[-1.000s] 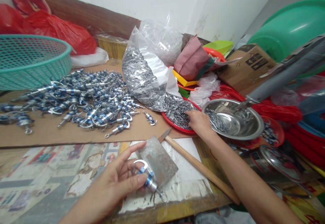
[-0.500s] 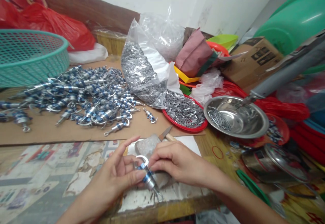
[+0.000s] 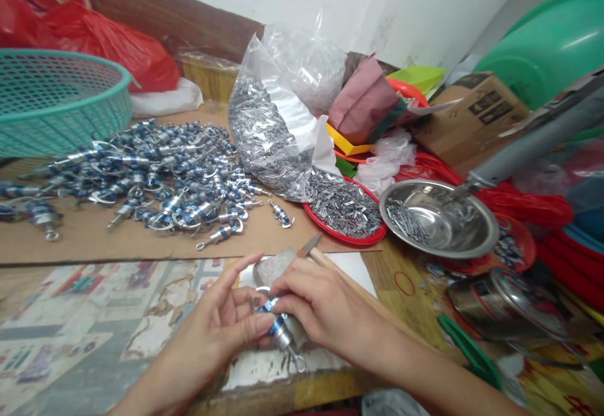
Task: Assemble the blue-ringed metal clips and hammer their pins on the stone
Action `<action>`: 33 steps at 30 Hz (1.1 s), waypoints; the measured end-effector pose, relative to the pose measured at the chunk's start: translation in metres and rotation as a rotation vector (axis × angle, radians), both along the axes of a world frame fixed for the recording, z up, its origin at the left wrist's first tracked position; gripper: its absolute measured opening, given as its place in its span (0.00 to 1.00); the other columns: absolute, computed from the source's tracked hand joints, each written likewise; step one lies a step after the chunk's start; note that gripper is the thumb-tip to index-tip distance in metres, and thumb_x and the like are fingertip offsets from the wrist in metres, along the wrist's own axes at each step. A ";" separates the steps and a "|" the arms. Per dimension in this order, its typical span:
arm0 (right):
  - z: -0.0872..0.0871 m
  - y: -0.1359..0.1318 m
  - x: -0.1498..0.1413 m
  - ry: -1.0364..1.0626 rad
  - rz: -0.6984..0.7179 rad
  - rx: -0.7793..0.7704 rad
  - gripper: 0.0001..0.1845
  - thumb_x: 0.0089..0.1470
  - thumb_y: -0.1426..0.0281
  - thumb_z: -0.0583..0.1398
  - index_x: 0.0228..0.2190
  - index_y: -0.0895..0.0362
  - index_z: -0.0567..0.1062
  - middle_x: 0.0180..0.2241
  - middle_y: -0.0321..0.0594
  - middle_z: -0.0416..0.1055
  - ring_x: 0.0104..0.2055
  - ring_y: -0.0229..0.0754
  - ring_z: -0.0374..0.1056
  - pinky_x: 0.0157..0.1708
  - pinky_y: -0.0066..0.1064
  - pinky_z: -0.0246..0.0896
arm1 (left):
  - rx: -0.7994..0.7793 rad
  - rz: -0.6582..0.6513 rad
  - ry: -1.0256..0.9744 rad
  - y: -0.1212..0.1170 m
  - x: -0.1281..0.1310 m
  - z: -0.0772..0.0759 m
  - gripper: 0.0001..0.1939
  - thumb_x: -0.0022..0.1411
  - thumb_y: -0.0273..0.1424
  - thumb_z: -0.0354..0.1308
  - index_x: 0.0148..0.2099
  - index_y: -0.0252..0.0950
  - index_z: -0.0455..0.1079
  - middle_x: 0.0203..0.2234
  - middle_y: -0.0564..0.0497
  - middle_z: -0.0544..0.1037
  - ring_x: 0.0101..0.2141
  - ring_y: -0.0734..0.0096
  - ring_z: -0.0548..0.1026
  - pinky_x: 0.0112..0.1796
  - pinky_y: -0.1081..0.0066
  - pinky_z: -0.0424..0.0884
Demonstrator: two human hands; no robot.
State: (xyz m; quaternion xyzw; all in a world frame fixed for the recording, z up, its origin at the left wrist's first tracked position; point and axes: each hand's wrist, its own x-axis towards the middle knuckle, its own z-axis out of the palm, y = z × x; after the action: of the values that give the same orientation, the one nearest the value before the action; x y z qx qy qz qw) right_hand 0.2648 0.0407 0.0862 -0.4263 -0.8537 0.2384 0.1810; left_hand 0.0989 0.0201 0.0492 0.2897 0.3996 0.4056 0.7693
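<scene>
Head view: the left hand (image 3: pixel 218 326) grips a blue-and-silver hooked fitting (image 3: pixel 282 334) before a gray metal block (image 3: pixel 270 270); the right hand (image 3: pixel 323 296) meets the fitting's hooked end, whether grasping anything I cannot tell.

A small, makeshift assembly workshop is suggested, laid out on a wooden table (image 3: pixel 387 271). On a cardboard sheet (image 3: pixel 141 249) at left, blue-and-silver metal fittings (image 3: pixel 165 177) are heaped in great number. Small flat metal pieces (image 3: pixel 346 208) are kept in bulk in a red plate (image 3: pixel 363 240) and a clear plastic bag (image 3: pixel 264 133), and metal pins (image 3: pixel 408 221) in a stainless-steel bowl (image 3: pixel 427 218) at right. A pointed blade (image 3: pixel 309 246) is laid near a metal slab (image 3: pixel 272 270). Household wares are mixed in: a turquoise plastic basket (image 3: pixel 61 142) at far left, a green basin (image 3: pixel 566 38) at far right, a lidded metal pot (image 3: pixel 486 315) at near right.
</scene>
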 end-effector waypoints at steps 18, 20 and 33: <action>-0.039 -0.017 0.082 -0.076 -0.409 0.076 0.14 0.58 0.70 0.55 0.46 0.57 0.68 0.42 0.45 0.71 0.44 0.45 0.69 0.42 0.35 0.65 | -0.022 0.066 0.051 -0.003 0.003 0.003 0.43 0.45 0.28 0.70 0.60 0.42 0.53 0.28 0.53 0.77 0.26 0.71 0.75 0.29 0.71 0.73; -0.022 -0.030 0.080 -0.015 -0.337 0.159 0.17 0.58 0.71 0.55 0.49 0.54 0.67 0.44 0.43 0.72 0.45 0.44 0.69 0.42 0.32 0.66 | -0.033 0.061 0.047 -0.003 0.003 0.005 0.43 0.45 0.28 0.69 0.60 0.42 0.52 0.28 0.53 0.77 0.26 0.71 0.75 0.29 0.71 0.73; 0.002 -0.058 0.064 -0.154 -0.011 0.301 0.36 0.54 0.82 0.48 0.62 0.48 0.49 0.41 0.44 0.74 0.37 0.43 0.72 0.32 0.32 0.69 | -0.022 0.066 0.039 -0.005 0.005 0.006 0.42 0.48 0.28 0.68 0.62 0.43 0.50 0.28 0.52 0.78 0.27 0.71 0.76 0.29 0.71 0.73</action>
State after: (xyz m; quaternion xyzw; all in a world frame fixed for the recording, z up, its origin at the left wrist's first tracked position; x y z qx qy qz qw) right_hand 0.3292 -0.0169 0.0882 -0.4160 -0.8887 0.0734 0.1782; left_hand 0.1035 0.0155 0.0551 0.2758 0.4285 0.4207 0.7506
